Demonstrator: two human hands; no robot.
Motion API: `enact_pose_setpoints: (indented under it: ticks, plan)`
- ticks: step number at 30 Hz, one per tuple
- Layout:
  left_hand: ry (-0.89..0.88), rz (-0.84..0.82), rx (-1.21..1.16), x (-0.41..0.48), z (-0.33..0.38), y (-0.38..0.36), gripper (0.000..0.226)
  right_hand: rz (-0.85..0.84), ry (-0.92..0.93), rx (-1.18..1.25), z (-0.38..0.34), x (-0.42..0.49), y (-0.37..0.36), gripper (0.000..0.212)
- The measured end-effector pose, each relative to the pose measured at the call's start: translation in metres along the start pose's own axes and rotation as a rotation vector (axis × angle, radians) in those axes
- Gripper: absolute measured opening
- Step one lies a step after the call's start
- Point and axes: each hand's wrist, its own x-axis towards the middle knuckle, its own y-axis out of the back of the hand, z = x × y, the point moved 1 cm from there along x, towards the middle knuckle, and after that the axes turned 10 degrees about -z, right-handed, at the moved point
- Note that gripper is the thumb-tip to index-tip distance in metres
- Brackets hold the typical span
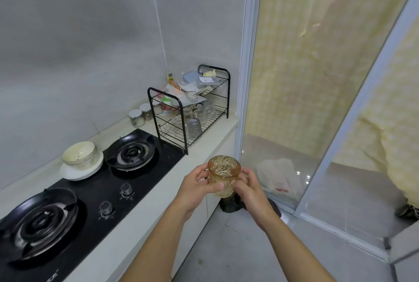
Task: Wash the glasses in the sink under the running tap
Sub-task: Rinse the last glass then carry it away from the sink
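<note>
An amber ribbed glass (224,174) stands upright in the air past the counter's front edge, mouth up. My left hand (196,188) grips its left side with the thumb across the front. My right hand (248,187) grips its right side, fingers curled round the lower part. Several clear glasses (193,126) sit upside down on the lower tier of a black wire rack (181,114) at the counter's far end. No sink or tap is in view.
A black two-burner gas hob (95,191) fills the counter on the left, with a bowl on a white plate (81,164) behind it. Two lidded jars (139,115) stand by the wall. A sliding glass door (317,100) is on the right, with a dark object (231,204) on the floor below my hands.
</note>
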Motion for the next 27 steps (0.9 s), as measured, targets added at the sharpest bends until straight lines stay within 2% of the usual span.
enact_pose_setpoints:
  ticks: [3, 8, 15, 22, 27]
  plan:
    - [0.01, 0.013, 0.004, 0.025, 0.006, 0.009, 0.072, 0.017, -0.017, 0.001, -0.005, 0.029, 0.0, 0.036]
    - [0.038, 0.042, 0.024, 0.072, 0.013, 0.022, 0.071, 0.002, -0.037, -0.018, -0.009, 0.08, 0.008, 0.054]
    - [0.033, 0.083, 0.041, 0.153, 0.016, 0.021, 0.071, -0.044, -0.049, 0.0, -0.019, 0.157, 0.048, 0.055]
    - [0.021, 0.243, -0.006, 0.244, 0.028, -0.005, 0.064, -0.163, -0.065, -0.074, -0.047, 0.25, 0.118, 0.044]
    - [-0.004, 0.342, -0.099, 0.292, 0.041, -0.023, 0.063, -0.259, -0.082, -0.087, -0.067, 0.305, 0.15, 0.048]
